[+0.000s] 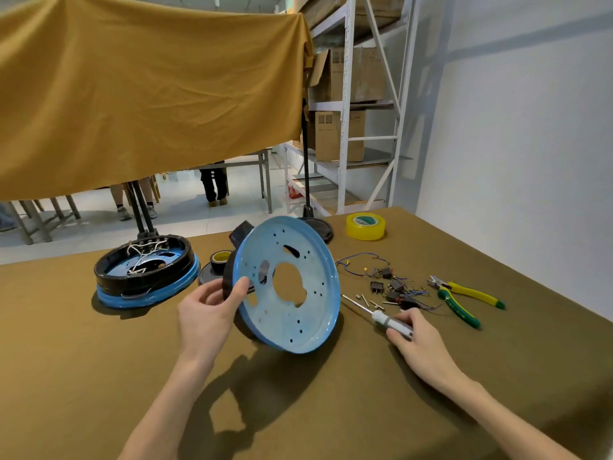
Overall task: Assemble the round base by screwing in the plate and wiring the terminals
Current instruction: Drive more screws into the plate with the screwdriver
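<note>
While left hand pinches stiff, light blue plate at 9 o'clock rim, right hand grasps screwdriver.

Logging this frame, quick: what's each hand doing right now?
Left hand: grips the rim of the tilted blue plate, thumb on its face.
Right hand: fingers closed round the white screwdriver handle, lying on the table.

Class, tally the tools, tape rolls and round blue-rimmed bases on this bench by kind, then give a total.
Round bases: 2 (held base, wired base)
Tape rolls: 2 (yellow roll, black roll)
Screwdrivers: 1
Pliers: 1
Total: 6
</note>
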### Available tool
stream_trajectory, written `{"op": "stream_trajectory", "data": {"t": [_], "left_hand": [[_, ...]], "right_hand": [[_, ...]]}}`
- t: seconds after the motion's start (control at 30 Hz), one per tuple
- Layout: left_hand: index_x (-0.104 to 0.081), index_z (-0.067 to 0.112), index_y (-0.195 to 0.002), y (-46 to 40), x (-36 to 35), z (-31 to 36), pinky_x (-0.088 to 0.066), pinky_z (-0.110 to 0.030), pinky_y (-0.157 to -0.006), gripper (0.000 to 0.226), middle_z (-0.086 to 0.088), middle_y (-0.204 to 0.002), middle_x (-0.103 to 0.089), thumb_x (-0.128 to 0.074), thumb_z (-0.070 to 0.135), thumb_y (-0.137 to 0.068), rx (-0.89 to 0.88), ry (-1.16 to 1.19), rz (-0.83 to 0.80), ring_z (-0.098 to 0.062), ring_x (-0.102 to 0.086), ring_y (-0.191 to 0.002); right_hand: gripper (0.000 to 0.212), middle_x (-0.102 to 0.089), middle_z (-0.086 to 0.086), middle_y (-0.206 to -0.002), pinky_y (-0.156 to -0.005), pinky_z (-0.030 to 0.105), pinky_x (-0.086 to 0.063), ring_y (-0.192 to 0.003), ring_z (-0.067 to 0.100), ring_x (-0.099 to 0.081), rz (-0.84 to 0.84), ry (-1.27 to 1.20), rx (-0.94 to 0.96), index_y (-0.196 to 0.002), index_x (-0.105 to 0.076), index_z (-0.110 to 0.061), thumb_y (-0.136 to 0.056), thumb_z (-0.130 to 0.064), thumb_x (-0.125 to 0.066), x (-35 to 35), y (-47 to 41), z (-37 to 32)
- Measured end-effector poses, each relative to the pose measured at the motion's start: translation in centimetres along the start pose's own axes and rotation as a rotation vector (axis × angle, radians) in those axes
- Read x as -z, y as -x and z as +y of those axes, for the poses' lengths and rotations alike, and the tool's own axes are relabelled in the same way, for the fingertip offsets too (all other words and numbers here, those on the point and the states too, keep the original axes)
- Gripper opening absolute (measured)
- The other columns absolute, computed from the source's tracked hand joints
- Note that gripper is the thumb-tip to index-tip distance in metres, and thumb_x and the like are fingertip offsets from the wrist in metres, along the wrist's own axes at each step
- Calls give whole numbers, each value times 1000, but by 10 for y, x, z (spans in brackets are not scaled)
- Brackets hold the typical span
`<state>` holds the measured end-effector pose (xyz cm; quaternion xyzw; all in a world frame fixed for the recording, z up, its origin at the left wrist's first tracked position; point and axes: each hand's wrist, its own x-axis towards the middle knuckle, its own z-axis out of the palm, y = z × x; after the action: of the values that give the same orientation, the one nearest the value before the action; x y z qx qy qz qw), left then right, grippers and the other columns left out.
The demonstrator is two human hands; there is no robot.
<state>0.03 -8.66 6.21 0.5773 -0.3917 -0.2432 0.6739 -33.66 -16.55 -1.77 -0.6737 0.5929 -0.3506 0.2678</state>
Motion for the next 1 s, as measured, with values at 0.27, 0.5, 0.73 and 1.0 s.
{"op": "stream_trajectory", "data": {"t": [0.27, 0.5, 0.73, 1.0], "left_hand": [[-60, 22, -138, 16, -15, 12, -48, -16, -90, 85, 12, -119, -67, -94, 46, -63, -585, -570, 1, -2, -60, -107], [-60, 20, -135, 37, -20, -23, -53, -34, -97, 91, 6, -121, -69, -99, 39, -55, -796, -831, -260, -13, -57, -112], [-69, 23, -128, 42, -22, -52, -45, -28, -102, 65, 11, -120, -71, -94, 36, -69, -821, -895, -426, -13, -62, -115], [-73, 25, -122, 36, -30, -67, -52, -26, -88, 52, 13, -110, -75, -91, 32, -74, -781, -766, -405, -7, -68, -99]], "right_hand": [[14, -62, -7, -114, -89, 26, -46, -107, 12, -58, 36, -36, 90, -112, -58, -26, -100, -29, -64, -4, -12, -41], [42, -72, 18, -118, -74, 37, -61, -95, 33, -76, -467, -822, -277, -130, -53, -10, -100, -37, -64, -36, -17, -107], [32, -71, 2, -110, -63, 27, -60, -84, 17, -77, -461, -346, -155, -124, -49, -22, -98, -27, -67, -50, -13, -76], [16, -73, -4, -80, -70, 37, -60, -70, 14, -68, 32, 152, -18, -89, -74, -24, -99, -25, -61, -10, -51, -48]]}}
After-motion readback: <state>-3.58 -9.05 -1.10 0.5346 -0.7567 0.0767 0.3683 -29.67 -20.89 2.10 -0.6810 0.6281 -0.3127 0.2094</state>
